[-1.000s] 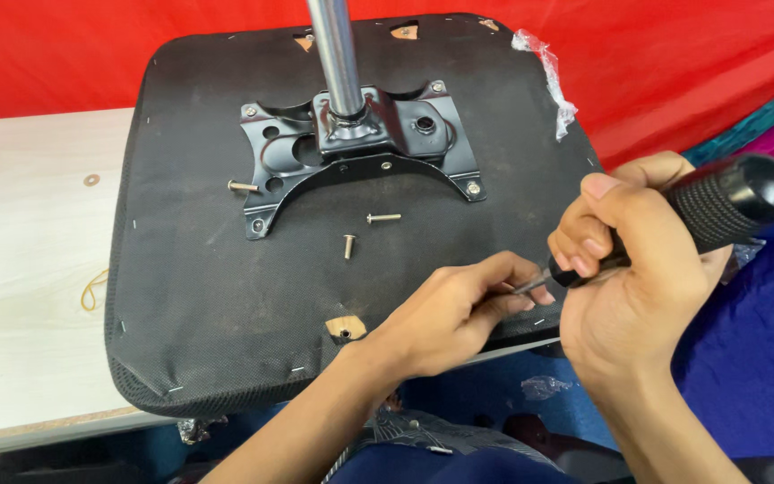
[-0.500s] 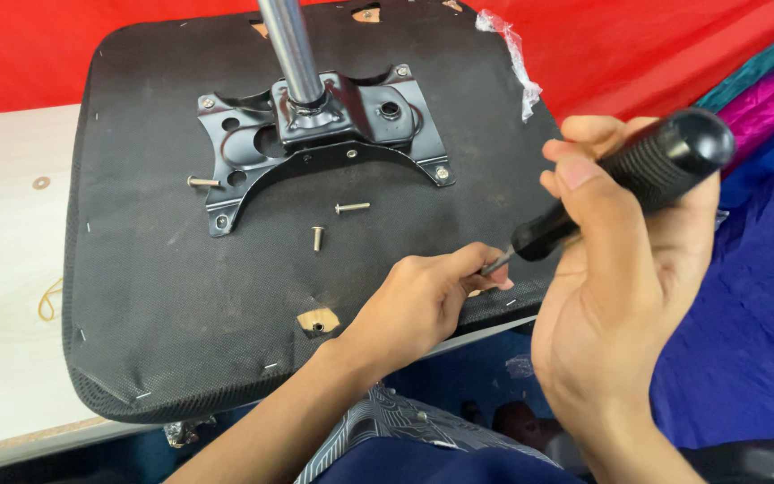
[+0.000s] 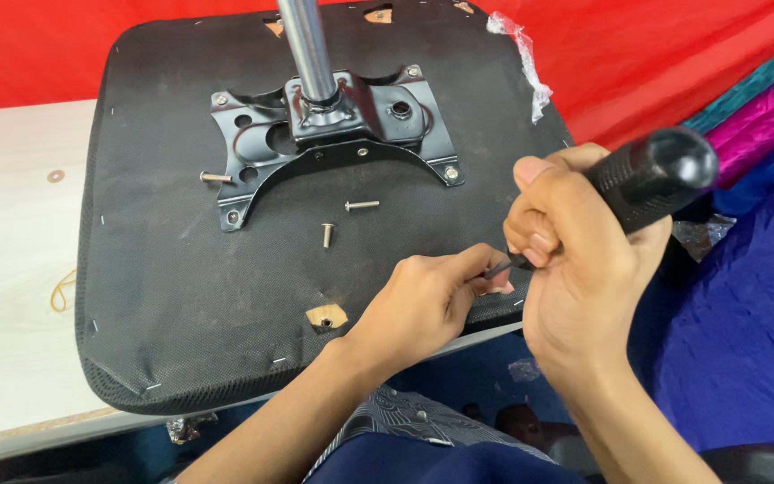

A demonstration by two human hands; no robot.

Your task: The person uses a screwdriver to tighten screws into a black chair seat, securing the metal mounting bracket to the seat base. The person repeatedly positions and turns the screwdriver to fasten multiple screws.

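Observation:
An upturned black chair seat (image 3: 181, 296) lies on a pale wooden table, with a black metal mounting plate (image 3: 329, 134) and a steel column (image 3: 306, 45) bolted to it. My right hand (image 3: 575, 269) grips the black handle of a screwdriver (image 3: 651, 175), its tip pointed at the seat's near right corner. My left hand (image 3: 427, 300) pinches something small at that tip; what it is cannot be made out. Two loose screws (image 3: 362, 205) lie on the fabric below the plate, and a third screw (image 3: 217, 177) lies left of it.
The pale wooden table (image 3: 11, 269) extends left, with a rubber band (image 3: 62, 289) on it. Red cloth (image 3: 656, 54) covers the back, blue and magenta fabric (image 3: 754, 296) lies to the right. A torn hole (image 3: 326, 315) shows wood near the seat's front edge.
The view has shifted slightly. My right hand with the screwdriver has lowered and tilted, its tip staying at my left fingers near the seat's right corner.

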